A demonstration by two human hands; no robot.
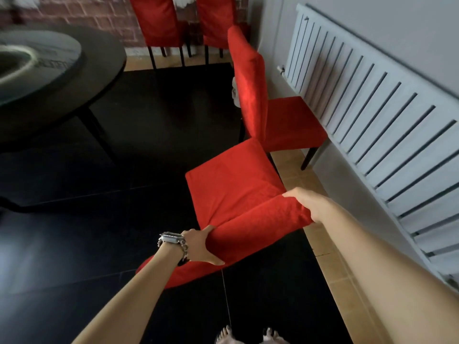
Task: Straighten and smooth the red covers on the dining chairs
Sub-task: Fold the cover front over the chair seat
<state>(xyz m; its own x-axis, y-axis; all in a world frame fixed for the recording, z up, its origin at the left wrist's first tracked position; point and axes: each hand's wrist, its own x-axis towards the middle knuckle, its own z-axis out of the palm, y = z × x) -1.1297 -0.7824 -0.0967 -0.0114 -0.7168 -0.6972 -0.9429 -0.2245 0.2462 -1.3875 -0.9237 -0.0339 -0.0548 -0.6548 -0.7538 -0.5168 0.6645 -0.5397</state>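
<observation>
The near chair (231, 184) is being held from behind by the top of its back, low in the middle of the view. Its red cover (260, 227) is being gripped at both top corners. The left corner is being squeezed by the left hand (198, 247), with the thumb being pressed on the front of the cloth and the fingers being curled under the edge. The right corner is being held by the right hand (308, 204), with its fingers being wrapped tightly over the cloth, so neither hand is being kept open. A silver watch (171, 237) is being worn on the left wrist. The seat of this chair is being pointed away from the person, toward the round dark table (99, 78) at the upper left. A second red chair (250, 95) is being kept just past the near one, with its seat close beside the white radiator (372, 120) on the right wall. Two more red chairs (156, 21) are being kept side by side against the brick wall (99, 16) at the top. The near chair is being stood on the black floor (74, 219). Bare toes (226, 333) are being seen at the bottom edge.
</observation>
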